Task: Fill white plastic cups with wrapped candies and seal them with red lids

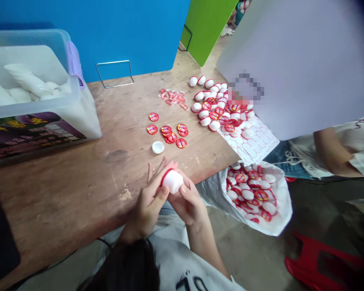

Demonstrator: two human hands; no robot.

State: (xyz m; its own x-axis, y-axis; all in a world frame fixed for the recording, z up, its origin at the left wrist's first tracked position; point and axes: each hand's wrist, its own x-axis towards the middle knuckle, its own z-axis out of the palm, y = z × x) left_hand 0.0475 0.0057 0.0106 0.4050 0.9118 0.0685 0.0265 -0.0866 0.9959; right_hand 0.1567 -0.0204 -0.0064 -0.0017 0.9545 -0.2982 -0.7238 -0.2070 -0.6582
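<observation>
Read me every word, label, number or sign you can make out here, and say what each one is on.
Round red labels on the table: print too small to read.
Printed band on the plastic bin: yellow characters, too blurred to read.
Dark print on the white shirt: cut off, perhaps "10", unsure.

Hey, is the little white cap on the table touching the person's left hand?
Apart. The head view shows a narrow strip of bare tabletop between the small white cap and the fingertips of the left hand.
</observation>
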